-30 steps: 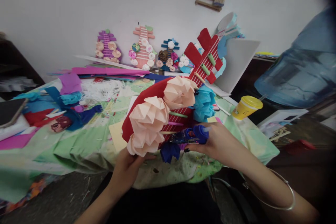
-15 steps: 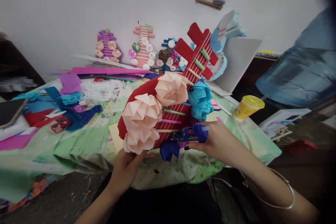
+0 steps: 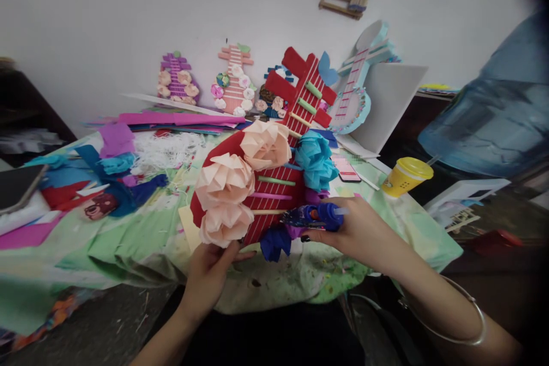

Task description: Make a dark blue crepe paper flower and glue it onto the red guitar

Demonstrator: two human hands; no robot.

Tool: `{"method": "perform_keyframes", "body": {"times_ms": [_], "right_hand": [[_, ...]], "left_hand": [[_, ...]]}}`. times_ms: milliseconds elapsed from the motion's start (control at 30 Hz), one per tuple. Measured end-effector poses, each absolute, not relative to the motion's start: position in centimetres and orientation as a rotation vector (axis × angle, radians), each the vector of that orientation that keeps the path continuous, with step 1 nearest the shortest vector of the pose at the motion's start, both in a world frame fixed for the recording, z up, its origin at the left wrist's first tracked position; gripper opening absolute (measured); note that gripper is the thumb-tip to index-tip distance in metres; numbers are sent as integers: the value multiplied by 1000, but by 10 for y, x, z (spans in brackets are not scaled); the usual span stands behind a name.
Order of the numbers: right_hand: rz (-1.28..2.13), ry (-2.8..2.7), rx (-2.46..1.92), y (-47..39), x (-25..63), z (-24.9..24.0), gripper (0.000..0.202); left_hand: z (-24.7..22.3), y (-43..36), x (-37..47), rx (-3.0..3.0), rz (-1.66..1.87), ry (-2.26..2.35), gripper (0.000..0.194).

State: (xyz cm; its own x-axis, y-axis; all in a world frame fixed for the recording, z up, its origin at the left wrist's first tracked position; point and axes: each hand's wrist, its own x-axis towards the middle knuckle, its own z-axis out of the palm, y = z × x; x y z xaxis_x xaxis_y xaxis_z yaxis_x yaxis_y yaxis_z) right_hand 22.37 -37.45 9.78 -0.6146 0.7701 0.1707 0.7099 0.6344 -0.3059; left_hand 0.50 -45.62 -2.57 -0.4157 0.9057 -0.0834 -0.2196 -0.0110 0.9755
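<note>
My left hand (image 3: 210, 269) grips the lower end of a red paper lute (image 3: 274, 206), which leans up and away from me. Three peach paper flowers (image 3: 266, 144) cover its left edge. A turquoise paper flower (image 3: 316, 160) sits on the right edge, with a dark blue paper flower (image 3: 275, 243) and bits of purple paper lower down. In my right hand (image 3: 355, 231) is a blue glue gun (image 3: 313, 217), its nozzle pointing left over the lower right of the lute's body. Whether the tip touches the surface I cannot tell.
Finished paper lutes (image 3: 234, 80) stand against the wall. Loose coloured paper, white shredded strands (image 3: 158, 151) and a dark tablet-like slab (image 3: 19, 186) lie at left. A phone (image 3: 346, 169) and a yellow cup (image 3: 407, 176) are at right, near a large blue water bottle (image 3: 484, 108).
The lute's neck has swung left and a little lower, uncovering the phone and the pale blue lute behind. Both hands keep their holds, nearly in place.
</note>
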Motion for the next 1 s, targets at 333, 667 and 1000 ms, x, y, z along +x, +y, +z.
{"method": "perform_keyframes", "body": {"times_ms": [333, 667, 1000], "right_hand": [[359, -2459, -1155, -372, 231, 93, 27], [62, -2235, -1393, -351, 271, 61, 17], [-95, -1948, -2117, -300, 367, -25, 23]], "left_hand": [[-25, -448, 19, 581, 1555, 1174, 52], [-14, -426, 24, 451, 1579, 1041, 30], [-23, -399, 47, 334, 1695, 987, 29]]}}
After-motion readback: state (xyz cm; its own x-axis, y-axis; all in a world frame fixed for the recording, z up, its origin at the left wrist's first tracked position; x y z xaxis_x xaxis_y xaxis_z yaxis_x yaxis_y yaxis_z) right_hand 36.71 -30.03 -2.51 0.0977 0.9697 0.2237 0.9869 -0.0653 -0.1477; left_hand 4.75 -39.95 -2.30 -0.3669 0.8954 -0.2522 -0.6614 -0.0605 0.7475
